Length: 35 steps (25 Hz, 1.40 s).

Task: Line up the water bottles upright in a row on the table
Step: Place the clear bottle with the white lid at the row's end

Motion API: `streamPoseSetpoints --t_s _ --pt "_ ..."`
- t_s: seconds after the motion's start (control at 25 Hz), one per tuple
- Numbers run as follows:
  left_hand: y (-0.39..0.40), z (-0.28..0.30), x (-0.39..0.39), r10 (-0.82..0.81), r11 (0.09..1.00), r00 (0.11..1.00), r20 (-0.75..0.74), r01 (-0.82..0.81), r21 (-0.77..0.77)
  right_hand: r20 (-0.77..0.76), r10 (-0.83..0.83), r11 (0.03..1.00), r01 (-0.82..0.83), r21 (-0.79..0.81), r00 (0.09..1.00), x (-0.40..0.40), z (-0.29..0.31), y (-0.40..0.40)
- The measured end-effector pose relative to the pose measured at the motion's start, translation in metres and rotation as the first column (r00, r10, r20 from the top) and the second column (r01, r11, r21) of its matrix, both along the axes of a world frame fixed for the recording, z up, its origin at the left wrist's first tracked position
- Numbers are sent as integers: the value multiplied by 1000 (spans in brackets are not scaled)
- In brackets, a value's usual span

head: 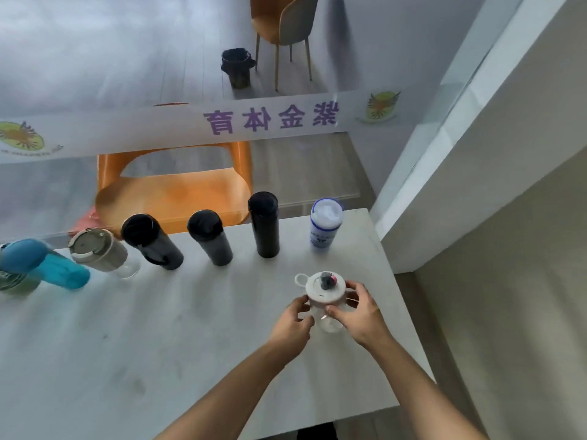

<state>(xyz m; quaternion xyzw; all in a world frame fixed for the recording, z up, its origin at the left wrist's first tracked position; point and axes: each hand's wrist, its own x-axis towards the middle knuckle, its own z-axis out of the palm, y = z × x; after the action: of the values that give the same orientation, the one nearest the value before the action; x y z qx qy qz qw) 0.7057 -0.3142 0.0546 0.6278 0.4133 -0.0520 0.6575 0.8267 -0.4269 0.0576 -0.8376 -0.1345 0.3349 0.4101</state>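
Note:
Several bottles stand upright in a row along the far edge of the pale table (127,344): a blue bottle (47,265) at the left, a beige-lidded clear cup (101,254), three black flasks (152,242) (211,238) (264,223), and a white bottle with blue print (325,225) at the right. Nearer to me stands a clear bottle with a white looped lid (324,289). My left hand (293,322) and my right hand (359,312) grip its body from both sides, below the lid.
An orange chair (171,192) stands behind the table, seen through a glass partition with a banner of purple characters (270,119). A white wall ledge (476,154) runs close to the table's right edge. Further back are a black bin (238,68) and another chair (282,23).

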Motion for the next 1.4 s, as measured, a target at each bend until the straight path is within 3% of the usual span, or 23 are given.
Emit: streamPoseSetpoints --t_s 0.4,0.72,0.84,0.92,0.96,1.04,1.08,1.12,1.16,1.24,1.32,1.4 --pt "-12 -4 151 -65 996 997 38 63 65 -11 -123 985 123 117 992 146 -20 -7" --pt "14 -12 202 -60 996 997 49 56 74 -9 -87 979 87 184 996 201 -26 32" --pt "20 -5 207 -152 976 988 -11 151 157 5 -75 983 73 169 997 209 -29 35" --pt "19 6 202 -219 876 972 -84 233 422 77 -48 991 38 128 996 209 -31 36" --pt "19 14 198 -206 778 977 -52 196 597 134 -22 995 9 100 991 209 -31 38" --pt "28 30 191 -164 470 986 36 46 882 236 46 996 -61 60 971 209 -30 43" --pt "37 36 191 -139 324 990 22 25 946 270 70 995 -88 53 960 209 -29 47" --pt "49 38 191 -109 257 993 -49 76 963 293 84 994 -103 48 952 209 -30 52" --pt "59 39 193 -83 280 984 -155 172 944 308 88 994 -106 41 947 210 -31 56" --pt "74 35 195 -98 454 951 -292 304 837 319 70 996 -86 36 945 209 -32 61" --pt "77 27 193 -123 568 963 -241 267 778 327 57 996 -78 50 943 209 -34 62" --pt "79 22 190 -97 578 982 -161 187 794 343 59 994 -86 64 938 208 -36 62"
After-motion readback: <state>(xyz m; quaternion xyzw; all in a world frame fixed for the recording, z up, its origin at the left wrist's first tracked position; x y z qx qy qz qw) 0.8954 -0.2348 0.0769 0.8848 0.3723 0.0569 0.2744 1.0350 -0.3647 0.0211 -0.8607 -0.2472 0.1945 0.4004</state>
